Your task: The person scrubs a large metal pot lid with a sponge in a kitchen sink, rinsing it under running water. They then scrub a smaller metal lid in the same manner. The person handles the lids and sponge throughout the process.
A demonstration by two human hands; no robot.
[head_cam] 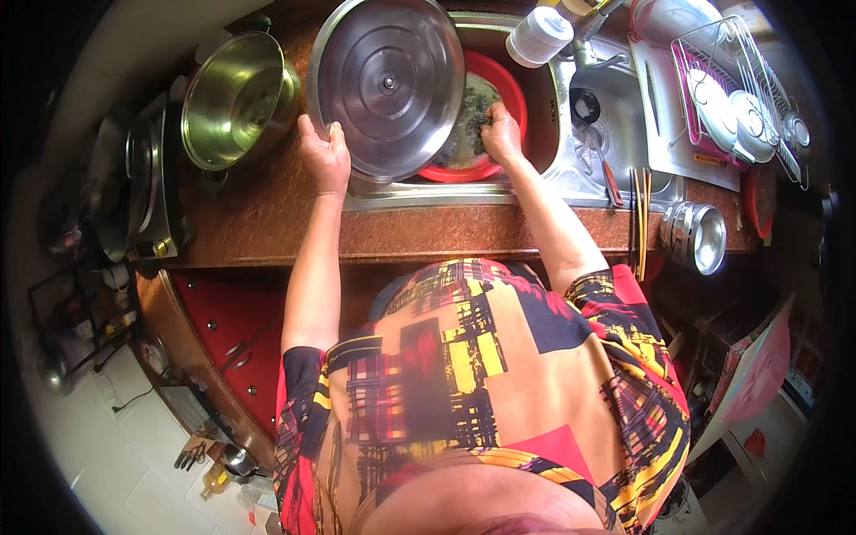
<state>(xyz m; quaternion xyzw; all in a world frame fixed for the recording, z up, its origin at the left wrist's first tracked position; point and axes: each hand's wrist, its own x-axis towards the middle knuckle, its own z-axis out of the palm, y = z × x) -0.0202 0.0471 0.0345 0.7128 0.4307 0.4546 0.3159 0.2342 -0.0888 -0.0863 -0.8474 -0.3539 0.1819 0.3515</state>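
Observation:
My left hand (326, 155) grips the rim of a large round steel lid (408, 127), which is tilted over the left part of the sink. Behind the lid a red plastic basin (518, 93) stands in the left sink bowl and is partly covered by it. Cloudy water with dark, wet leafy material (473, 110) fills the basin. At its right side my right hand (501, 134) has its fingers closed on some of the dark leafy material. Part of the basin's contents is hidden by the lid.
A large steel pot (234, 100) stands left on the brown counter (267, 224). A white container (540, 37) sits at the sink's back edge. A ladle (610, 180) lies in the right sink bowl (632, 114). Chopsticks (642, 221), stacked steel bowls (695, 234) and a dish rack (735, 87) are at the right.

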